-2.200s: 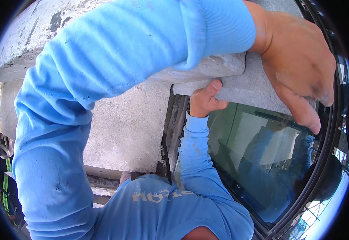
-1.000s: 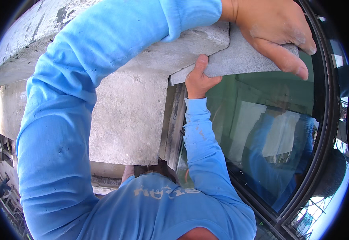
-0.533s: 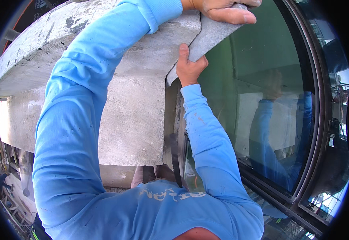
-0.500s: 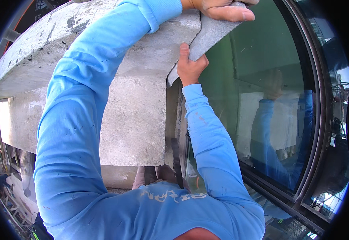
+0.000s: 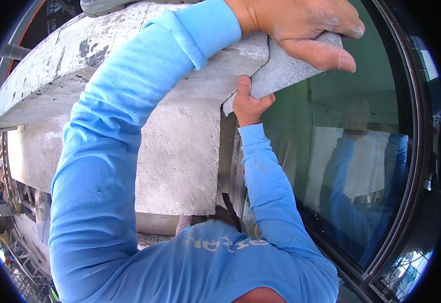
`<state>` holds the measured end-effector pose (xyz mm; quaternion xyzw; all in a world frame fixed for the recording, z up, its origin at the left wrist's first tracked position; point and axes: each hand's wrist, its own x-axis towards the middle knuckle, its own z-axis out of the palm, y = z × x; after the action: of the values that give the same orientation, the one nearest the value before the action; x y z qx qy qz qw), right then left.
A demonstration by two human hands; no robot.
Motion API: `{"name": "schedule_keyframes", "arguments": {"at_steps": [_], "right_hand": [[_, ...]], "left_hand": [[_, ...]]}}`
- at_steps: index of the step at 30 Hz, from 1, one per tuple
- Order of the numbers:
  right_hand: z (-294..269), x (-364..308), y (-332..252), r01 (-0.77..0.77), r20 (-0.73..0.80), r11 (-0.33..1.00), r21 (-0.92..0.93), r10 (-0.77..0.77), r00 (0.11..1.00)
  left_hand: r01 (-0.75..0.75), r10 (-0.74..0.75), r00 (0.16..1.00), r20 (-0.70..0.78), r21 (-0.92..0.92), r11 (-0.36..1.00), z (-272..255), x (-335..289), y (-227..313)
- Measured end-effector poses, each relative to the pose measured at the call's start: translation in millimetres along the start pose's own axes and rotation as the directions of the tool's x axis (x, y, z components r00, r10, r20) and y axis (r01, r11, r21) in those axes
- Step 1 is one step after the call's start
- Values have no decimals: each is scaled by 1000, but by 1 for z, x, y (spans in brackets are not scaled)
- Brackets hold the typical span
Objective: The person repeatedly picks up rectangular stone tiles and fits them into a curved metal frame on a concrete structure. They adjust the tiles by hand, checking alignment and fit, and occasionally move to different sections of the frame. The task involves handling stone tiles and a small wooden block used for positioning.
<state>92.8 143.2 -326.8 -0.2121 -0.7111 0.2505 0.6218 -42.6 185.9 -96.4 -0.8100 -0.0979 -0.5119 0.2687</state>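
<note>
A thin grey triangular slab (image 5: 292,71), apparently stone or concrete, lies against the broken-looking end of a pale concrete ledge (image 5: 200,83). From above, my left hand (image 5: 309,31) grips the slab's outer end, thumb pressed along its near face and fingers over the far side. Closer to me, my right hand (image 5: 251,103) is closed on the slab's lower edge beside the ledge, its thumb pointing up. The undersides of both grips are hidden. Blue sleeves cover both arms, and the left arm arches across the ledge.
Dark glass (image 5: 352,166) in a black frame (image 5: 418,126) stands close on the right, reflecting my arms. Below the ledge is a rough concrete block (image 5: 177,161). A grey pipe (image 5: 16,51) shows at upper left, with scaffold-like metalwork (image 5: 16,247) far below at lower left.
The view has shifted so the ledge, slab and hands sit lower and further right. More of my left hand and the slab shows. Both hands keep their grip.
</note>
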Motion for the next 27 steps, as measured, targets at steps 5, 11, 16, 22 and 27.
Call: {"name": "schedule_keyframes", "arguments": {"at_steps": [5, 11, 16, 22, 27], "right_hand": [[-5, -10, 15, -31, 45, 1000, 0, 31, 999], [-18, -25, 30, -80, 166, 996, 46, 72, 984], [-28, -42, 42, -114, 220, 989, -94, 132, 967], [-11, -29, 20, -336, 69, 942, 3, 335, 940], [-16, -33, 32, -191, 78, 973, -129, 202, 976]], "left_hand": [[58, -59, 997, -46, -17, 998, 4, -2, 3], [263, -268, 956, 122, 54, 963, 5, 0, 15], [381, -385, 897, 217, 64, 923, 3, 2, 19], [386, -406, 882, 239, 128, 914, 2, 2, 18], [364, -373, 912, 168, 83, 928, 9, -2, 18]]}}
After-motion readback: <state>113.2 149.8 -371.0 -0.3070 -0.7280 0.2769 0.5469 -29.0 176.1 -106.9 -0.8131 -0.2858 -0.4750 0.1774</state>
